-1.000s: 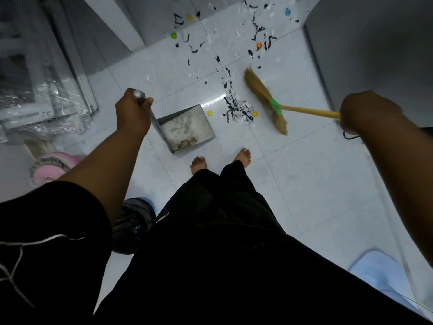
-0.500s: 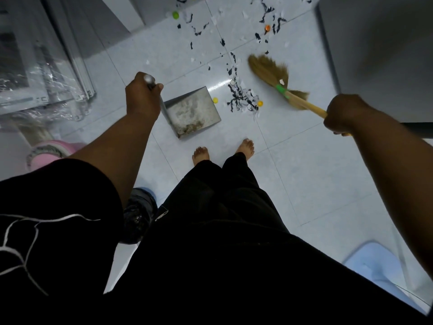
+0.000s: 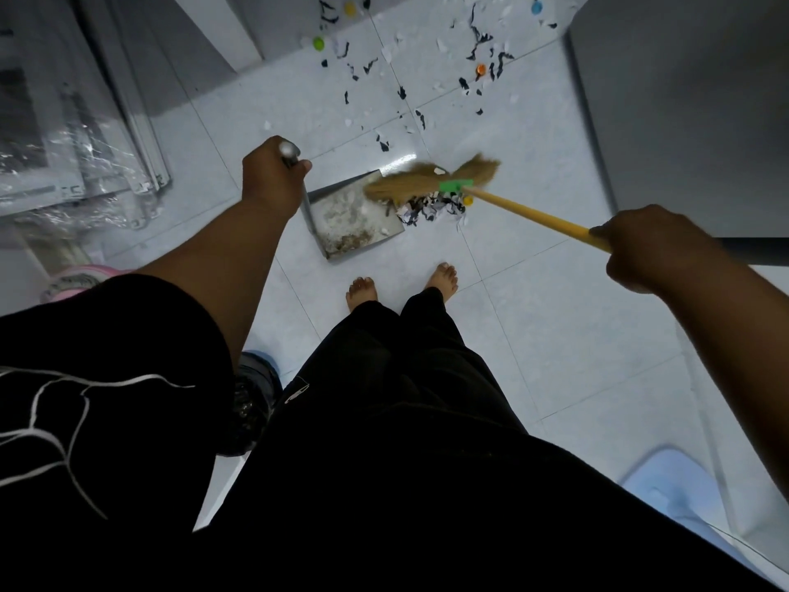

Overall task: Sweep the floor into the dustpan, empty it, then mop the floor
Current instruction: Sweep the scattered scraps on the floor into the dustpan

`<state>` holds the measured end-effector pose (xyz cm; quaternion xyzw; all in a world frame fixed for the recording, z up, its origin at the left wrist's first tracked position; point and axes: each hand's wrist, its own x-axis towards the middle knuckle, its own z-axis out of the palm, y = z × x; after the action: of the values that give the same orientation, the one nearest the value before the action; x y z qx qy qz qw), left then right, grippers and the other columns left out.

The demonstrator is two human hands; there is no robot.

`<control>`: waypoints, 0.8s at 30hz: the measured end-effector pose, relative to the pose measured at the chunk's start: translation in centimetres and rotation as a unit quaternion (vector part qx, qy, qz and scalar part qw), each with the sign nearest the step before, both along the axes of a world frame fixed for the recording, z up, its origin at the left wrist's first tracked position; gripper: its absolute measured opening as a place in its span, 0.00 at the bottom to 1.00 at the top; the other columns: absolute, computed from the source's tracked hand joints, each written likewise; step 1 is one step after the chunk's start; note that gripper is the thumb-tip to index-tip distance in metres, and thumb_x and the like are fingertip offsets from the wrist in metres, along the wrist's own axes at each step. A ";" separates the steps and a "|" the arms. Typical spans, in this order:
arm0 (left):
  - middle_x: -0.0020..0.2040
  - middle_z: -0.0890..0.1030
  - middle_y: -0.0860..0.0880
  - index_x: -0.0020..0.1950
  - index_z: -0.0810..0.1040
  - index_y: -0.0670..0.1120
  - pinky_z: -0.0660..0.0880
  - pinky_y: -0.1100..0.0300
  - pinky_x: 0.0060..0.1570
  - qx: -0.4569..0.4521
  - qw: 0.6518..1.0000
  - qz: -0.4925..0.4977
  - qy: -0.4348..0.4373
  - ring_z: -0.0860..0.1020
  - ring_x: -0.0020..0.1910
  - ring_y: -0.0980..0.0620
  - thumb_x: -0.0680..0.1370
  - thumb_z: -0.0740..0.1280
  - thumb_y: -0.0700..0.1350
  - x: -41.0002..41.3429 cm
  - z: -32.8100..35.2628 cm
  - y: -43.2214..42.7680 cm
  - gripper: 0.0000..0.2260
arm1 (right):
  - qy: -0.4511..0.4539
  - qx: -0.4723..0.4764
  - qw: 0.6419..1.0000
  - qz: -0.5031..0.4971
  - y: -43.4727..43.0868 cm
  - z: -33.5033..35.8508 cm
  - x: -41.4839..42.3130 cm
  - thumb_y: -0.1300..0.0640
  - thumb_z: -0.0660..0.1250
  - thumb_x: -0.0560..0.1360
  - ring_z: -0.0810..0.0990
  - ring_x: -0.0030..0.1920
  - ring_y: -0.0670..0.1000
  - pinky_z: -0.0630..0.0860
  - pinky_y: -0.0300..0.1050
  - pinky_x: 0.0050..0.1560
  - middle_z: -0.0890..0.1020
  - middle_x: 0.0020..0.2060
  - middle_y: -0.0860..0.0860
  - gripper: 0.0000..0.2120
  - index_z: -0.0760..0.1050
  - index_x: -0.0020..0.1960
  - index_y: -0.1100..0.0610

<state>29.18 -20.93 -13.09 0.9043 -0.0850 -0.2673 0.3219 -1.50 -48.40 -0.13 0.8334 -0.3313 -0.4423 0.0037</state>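
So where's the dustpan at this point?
In the head view the metal dustpan sits on the floor left of centre, ahead of the bare feet; the left hand grips its handle, with the broom head and scrap pile at its right edge.

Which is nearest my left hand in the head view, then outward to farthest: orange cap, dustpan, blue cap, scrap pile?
From the left hand:
1. dustpan, its handle gripped in that hand.
2. scrap pile, at the dustpan's open right edge.
3. orange cap, farther up the floor, to the right.
4. blue cap, by the picture's top edge.
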 end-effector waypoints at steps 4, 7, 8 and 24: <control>0.46 0.75 0.48 0.46 0.72 0.47 0.67 0.68 0.42 0.019 1.000 -0.021 -0.010 0.73 0.45 0.54 0.77 0.69 0.41 0.0 -0.2 -0.1 0.05 | -0.004 -0.010 0.999 -0.051 -0.6 0.7 -1.4 0.63 0.64 0.72 0.75 0.34 0.53 0.73 0.43 0.32 0.74 0.39 0.53 0.21 0.76 0.64 0.53; 0.45 0.76 0.48 0.46 0.73 0.47 0.70 0.66 0.44 0.015 0.999 -0.023 -0.017 0.74 0.45 0.54 0.76 0.69 0.40 -0.4 -0.4 -0.1 0.05 | 0.001 -0.010 0.995 -0.095 -1.1 0.2 -2.8 0.64 0.64 0.72 0.76 0.35 0.54 0.73 0.43 0.32 0.75 0.39 0.54 0.18 0.77 0.60 0.56; 0.45 0.76 0.48 0.45 0.73 0.47 0.70 0.68 0.42 0.011 1.000 -0.019 -0.020 0.74 0.45 0.54 0.76 0.68 0.40 -0.4 -0.4 0.0 0.05 | 0.007 -0.010 0.994 -0.104 -1.2 -0.1 -3.3 0.64 0.64 0.72 0.76 0.35 0.54 0.72 0.42 0.31 0.76 0.39 0.55 0.16 0.77 0.59 0.57; 0.45 0.75 0.48 0.46 0.72 0.47 0.71 0.67 0.43 -0.004 0.998 -0.049 -0.044 0.74 0.43 0.56 0.77 0.67 0.37 -2.9 -1.3 0.0 0.06 | -0.005 0.140 0.977 -0.162 6.2 -3.8 -2.9 0.66 0.60 0.71 0.80 0.30 0.54 0.73 0.40 0.25 0.78 0.38 0.57 0.09 0.77 0.47 0.61</control>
<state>26.25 -20.97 -14.37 0.9086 -0.1443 -0.2424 0.3079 -4.45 -42.19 -3.96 0.7632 -0.3967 -0.4748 -0.1862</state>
